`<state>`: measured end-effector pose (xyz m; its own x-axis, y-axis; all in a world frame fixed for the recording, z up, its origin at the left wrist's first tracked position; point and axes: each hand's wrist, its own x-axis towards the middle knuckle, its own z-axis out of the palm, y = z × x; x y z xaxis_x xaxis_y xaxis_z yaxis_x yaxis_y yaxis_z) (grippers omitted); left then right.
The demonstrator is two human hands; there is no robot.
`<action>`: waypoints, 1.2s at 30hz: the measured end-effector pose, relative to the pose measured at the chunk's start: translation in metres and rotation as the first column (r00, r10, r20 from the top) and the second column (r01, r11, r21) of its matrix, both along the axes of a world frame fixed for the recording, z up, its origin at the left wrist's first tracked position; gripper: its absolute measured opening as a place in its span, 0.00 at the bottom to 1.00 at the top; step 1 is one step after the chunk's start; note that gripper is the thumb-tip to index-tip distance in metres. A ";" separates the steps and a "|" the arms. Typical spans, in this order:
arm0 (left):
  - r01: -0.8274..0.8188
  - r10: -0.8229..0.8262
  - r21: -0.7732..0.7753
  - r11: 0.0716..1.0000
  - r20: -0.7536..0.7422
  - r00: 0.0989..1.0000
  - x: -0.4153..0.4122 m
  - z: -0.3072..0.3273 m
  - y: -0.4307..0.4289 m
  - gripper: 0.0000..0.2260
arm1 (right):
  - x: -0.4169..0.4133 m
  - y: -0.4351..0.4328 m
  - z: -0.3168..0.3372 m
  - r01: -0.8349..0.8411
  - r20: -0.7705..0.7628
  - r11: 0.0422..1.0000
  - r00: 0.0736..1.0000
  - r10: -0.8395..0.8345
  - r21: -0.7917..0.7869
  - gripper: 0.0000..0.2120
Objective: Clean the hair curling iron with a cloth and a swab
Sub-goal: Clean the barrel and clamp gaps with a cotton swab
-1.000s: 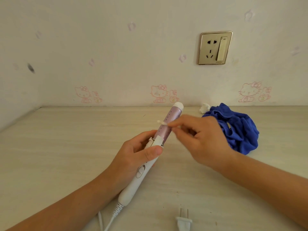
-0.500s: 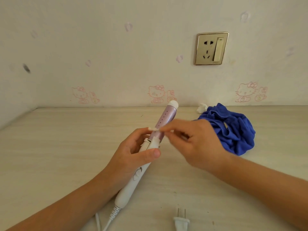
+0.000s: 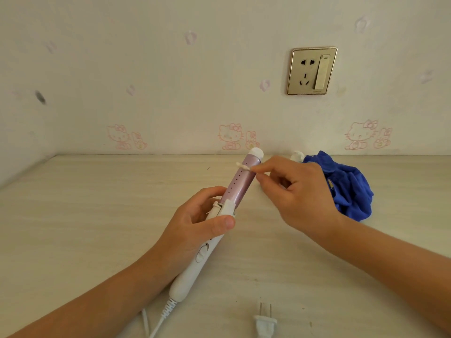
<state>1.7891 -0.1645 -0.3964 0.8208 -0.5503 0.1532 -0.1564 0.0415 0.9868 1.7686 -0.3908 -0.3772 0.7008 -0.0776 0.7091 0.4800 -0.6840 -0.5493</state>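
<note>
Two hands work in the middle of the frame: the left hand is wrapped round the white handle of the curling iron, thumb across its clip, holding the barrel tilted up toward the wall; the right hand pinches a swab between thumb and forefinger, its tip laid on the lilac barrel just below the white end cap; pressed hard across that round barrel, the thin stick could, I judge, bend or snap; its cotton might snag in the row of small holes and leave fluff; the tip could also skid off the smooth curve; a slack hold on the handle would let the curling iron turn under the strokes; the plug lies free on the table at lower centre, well apart from the wall socket at upper right, so heat seems no danger; counted: one curling iron, one swab, one blue cloth bunched at right, one small white wad just beside it, one plug, one wall socket, two hands.
</note>
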 end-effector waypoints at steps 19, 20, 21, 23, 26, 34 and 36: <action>0.101 -0.106 -0.047 0.994 -0.124 0.987 -0.001 -0.004 0.001 0.20 | 0.012 -0.022 0.008 0.036 -0.095 0.986 0.995 -0.021 0.166 0.07; 0.105 -0.110 -0.051 0.993 -0.126 0.986 -0.002 -0.004 0.001 0.21 | 0.012 -0.021 0.006 0.018 -0.107 0.988 0.994 -0.001 0.156 0.07; 0.109 -0.114 -0.050 0.993 -0.125 0.986 -0.002 -0.004 0.001 0.21 | 0.011 -0.018 0.004 -0.002 -0.114 0.990 0.993 0.018 0.139 0.07; 0.122 -0.126 -0.043 0.992 -0.113 0.986 -0.003 -0.005 0.001 0.22 | 0.011 -0.015 0.003 -0.025 -0.113 0.992 0.993 0.039 0.123 0.07; 0.154 -0.156 -0.027 0.988 -0.078 0.985 -0.006 -0.005 0.001 0.24 | 0.012 -0.015 0.004 -0.027 -0.141 0.987 0.989 0.050 0.159 0.09; 0.138 -0.139 -0.031 0.990 -0.060 0.988 -0.007 -0.002 0.000 0.25 | -0.003 0.007 -0.013 -0.162 -0.249 0.983 0.952 0.178 0.084 0.04; 0.119 -0.120 -0.024 0.993 -0.042 0.992 -0.007 -0.001 0.000 0.26 | -0.005 0.010 -0.014 -0.169 -0.236 0.985 0.956 0.174 0.042 0.03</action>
